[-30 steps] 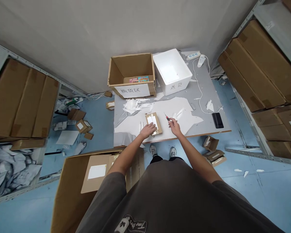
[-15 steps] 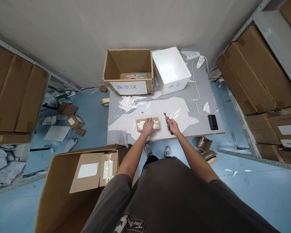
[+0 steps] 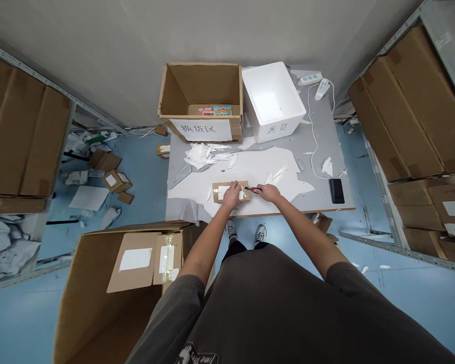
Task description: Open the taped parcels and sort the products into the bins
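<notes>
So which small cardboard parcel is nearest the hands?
The flat taped brown cardboard parcel under the left hand, on the grey table; the other small parcels lie on the blue floor.

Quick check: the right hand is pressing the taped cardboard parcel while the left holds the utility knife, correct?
No, swapped: the head view shows the left hand pressing the taped cardboard parcel while the right hand holds the utility knife.

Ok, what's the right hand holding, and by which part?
The right hand grips a red utility knife by its handle, blade toward the cardboard parcel.
</notes>
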### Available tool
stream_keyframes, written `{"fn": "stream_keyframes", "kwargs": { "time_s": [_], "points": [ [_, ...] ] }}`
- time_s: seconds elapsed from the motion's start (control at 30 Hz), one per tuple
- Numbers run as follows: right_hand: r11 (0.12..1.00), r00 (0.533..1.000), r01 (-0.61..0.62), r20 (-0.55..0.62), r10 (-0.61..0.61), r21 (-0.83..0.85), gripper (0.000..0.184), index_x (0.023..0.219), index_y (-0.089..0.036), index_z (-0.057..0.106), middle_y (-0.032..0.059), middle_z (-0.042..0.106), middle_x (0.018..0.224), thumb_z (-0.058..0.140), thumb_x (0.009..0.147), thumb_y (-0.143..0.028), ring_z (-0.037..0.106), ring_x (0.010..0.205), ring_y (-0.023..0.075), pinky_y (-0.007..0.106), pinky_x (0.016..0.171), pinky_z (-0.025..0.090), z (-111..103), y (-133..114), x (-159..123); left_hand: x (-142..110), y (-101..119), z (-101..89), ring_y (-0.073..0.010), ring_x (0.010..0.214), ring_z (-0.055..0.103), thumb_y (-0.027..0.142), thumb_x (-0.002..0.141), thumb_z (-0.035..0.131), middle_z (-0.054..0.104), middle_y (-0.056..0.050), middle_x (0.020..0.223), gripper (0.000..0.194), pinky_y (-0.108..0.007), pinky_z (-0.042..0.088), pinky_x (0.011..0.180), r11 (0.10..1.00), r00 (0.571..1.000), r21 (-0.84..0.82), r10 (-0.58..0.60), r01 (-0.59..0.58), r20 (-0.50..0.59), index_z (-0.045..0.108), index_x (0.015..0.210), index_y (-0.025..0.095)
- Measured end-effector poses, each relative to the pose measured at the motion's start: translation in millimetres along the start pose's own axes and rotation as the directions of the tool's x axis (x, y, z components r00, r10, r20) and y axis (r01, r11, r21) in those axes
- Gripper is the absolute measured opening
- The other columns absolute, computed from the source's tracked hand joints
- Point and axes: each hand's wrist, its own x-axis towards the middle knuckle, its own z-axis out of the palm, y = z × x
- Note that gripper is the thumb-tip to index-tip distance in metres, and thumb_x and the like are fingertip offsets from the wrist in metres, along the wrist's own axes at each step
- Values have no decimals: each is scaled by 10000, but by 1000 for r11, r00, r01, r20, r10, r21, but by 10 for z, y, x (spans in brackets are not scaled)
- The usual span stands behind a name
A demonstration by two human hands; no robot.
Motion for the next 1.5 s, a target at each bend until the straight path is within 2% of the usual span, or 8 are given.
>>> {"fn": "stream_keyframes", "kwargs": {
  "time_s": [0.13,0.3,0.53,0.9,1.07,1.17,1.27,1.5],
  "points": [
    [999,997,38,63,-36,-29,457,1216,-262,742,111,795,1134,407,1124,-558,705,1029,283,307,754,421,-91,31,-20,-53,-14,13,-374,1648,320,108,696,943,357,-181,1756,619,-489,447,1267,999,1000,-47,-9,9,2,634,1222,211],
    [999,996,27,85,-31,43,445,1151,-259,750,82,793,1063,408,1124,-543,695,982,259,289,756,407,-74,39,-57,-42,9,-10,-374,1650,314,107,679,962,365,-185,1757,627,-498,434,1279,998,1000,-56,-19,20,21,633,1201,218],
    [974,987,-54,161,18,219,459,1085,-236,721,9,708,740,416,1114,-579,653,697,197,266,726,425,32,75,-52,-19,11,-26,-379,1643,329,132,690,972,380,-191,1749,626,-487,471,1248,999,999,-31,-20,21,40,632,1210,213],
    [921,975,-84,224,-4,380,472,999,-257,712,-45,614,604,440,1076,-635,601,539,176,269,646,443,293,135,-295,-15,-25,-48,-381,1646,324,160,704,967,387,-203,1740,625,-515,438,1261,999,998,-41,22,-20,62,629,1228,206],
    [929,994,-99,73,79,357,554,1017,-250,720,24,719,788,334,1097,-639,672,739,218,282,709,462,366,283,-455,-18,-76,-186,-313,1588,423,267,984,692,563,-138,1614,429,-485,418,1258,998,999,-58,36,-35,30,601,1402,236],
    [919,993,-95,-21,112,383,616,1063,-259,722,47,742,891,203,1115,-588,683,857,251,311,750,485,391,347,-514,44,-50,-247,-345,1513,477,216,922,714,609,-129,1543,568,-518,392,1255,998,999,46,48,-49,20,573,1471,256],
    [915,995,-61,-44,86,399,483,1184,-275,704,33,753,990,322,1095,-557,683,909,250,319,782,497,383,327,-496,163,42,-239,-368,1439,509,203,844,787,621,-148,1483,686,-537,361,1255,989,998,136,50,-55,39,559,1490,244],
    [975,993,36,-113,-12,218,351,1311,-276,683,69,737,1238,532,1060,-469,678,1074,256,319,852,487,235,201,-380,391,175,-175,-391,1336,566,179,909,690,608,-222,1420,531,-540,500,1093,970,995,240,7,-30,96,598,1432,174]
  ]
}}
